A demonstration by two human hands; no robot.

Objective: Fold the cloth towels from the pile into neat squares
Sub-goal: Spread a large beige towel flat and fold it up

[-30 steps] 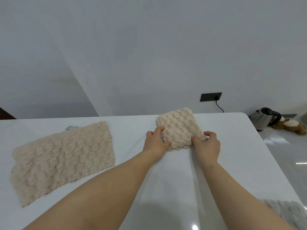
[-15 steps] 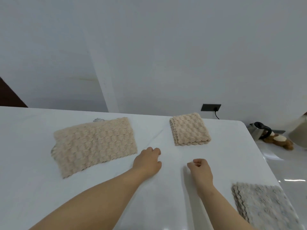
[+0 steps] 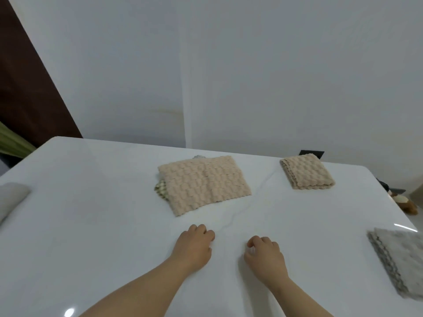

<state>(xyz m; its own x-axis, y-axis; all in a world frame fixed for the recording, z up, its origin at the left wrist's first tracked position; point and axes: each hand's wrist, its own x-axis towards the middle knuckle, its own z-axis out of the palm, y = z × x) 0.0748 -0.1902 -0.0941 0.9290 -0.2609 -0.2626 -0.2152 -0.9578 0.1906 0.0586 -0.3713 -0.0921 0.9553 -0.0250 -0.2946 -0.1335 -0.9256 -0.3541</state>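
towel pile (image 3: 203, 184) beyond left hand (image 3: 194, 245), right hand (image 3: 265, 255) (both empty)

both hands empty on white table (image 3: 91, 225), left hand (image 3: 193, 247), right hand (image 3: 265, 257), beige towel pile (image 3: 203, 184), folded beige towel (image 3: 306, 171)

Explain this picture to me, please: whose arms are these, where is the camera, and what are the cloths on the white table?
No machine here: these are a person's bare arms, filmed by a camera worn on the head, looking down. The left hand and right hand are loosely curled over the white table, holding nothing. Ahead lies the pile: a flat beige towel with a green checked cloth peeking from under it. Farther right sits a folded beige towel, and at the right edge a folded grey towel.
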